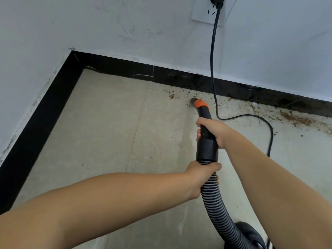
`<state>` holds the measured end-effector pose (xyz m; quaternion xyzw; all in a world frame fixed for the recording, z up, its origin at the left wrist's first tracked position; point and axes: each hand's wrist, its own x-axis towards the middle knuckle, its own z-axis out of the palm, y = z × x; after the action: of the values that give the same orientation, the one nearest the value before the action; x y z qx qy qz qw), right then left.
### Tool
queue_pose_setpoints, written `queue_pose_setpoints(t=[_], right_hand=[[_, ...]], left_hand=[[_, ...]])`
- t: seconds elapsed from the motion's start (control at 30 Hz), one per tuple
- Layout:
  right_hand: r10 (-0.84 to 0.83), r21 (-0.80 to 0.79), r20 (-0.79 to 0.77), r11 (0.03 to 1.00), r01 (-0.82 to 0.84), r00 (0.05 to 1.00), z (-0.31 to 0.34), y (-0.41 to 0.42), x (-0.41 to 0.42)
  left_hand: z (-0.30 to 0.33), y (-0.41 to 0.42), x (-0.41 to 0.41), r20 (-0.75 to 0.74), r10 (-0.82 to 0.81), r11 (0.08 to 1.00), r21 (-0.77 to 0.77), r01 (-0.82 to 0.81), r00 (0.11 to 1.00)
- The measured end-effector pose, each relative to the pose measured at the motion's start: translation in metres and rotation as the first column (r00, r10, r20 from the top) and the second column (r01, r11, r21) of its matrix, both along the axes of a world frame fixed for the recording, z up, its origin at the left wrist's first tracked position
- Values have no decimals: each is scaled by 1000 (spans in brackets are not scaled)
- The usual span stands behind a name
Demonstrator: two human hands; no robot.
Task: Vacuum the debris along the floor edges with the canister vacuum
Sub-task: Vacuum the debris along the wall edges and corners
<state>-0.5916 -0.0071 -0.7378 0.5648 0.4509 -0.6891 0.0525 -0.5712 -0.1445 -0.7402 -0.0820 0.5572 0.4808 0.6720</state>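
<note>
Head camera looks down past two bare forearms at a beige tiled floor [107,123] in a room corner. Nearest, at the bottom edge, part of the black vacuum body [251,234] shows, and the ribbed grey hose [215,209] curves up from it. The left hand [201,177] wraps its fingers around the hose just below the black cuff [206,150]. Just beyond, the right hand [213,130] grips the black nozzle tube [204,115] above that cuff, fingers curled round it. The tube ends in an orange collar [200,103], whose tip meets the floor close to the black baseboard [125,69]. Brown debris [296,121] lies scattered along the floor edge, thickest to the right of the tip, with a small patch just left of it. A black power cord [213,60] loops over the floor right of the nozzle and climbs the white wall [125,24] to a plug in the white outlet [201,13].
</note>
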Motion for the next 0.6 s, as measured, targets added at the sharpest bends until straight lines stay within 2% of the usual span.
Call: queue_pose_setpoints(t=[0.4, 0.6], right_hand=[[207, 34, -17, 978, -206, 978, -4, -26, -54], [167, 94, 0, 982, -166, 986, -5, -28, -59]], left_hand=[[-7, -18, -29, -19, 176, 984, -31, -177, 984], [-11, -18, -37, -18, 148, 989, -25, -148, 989]])
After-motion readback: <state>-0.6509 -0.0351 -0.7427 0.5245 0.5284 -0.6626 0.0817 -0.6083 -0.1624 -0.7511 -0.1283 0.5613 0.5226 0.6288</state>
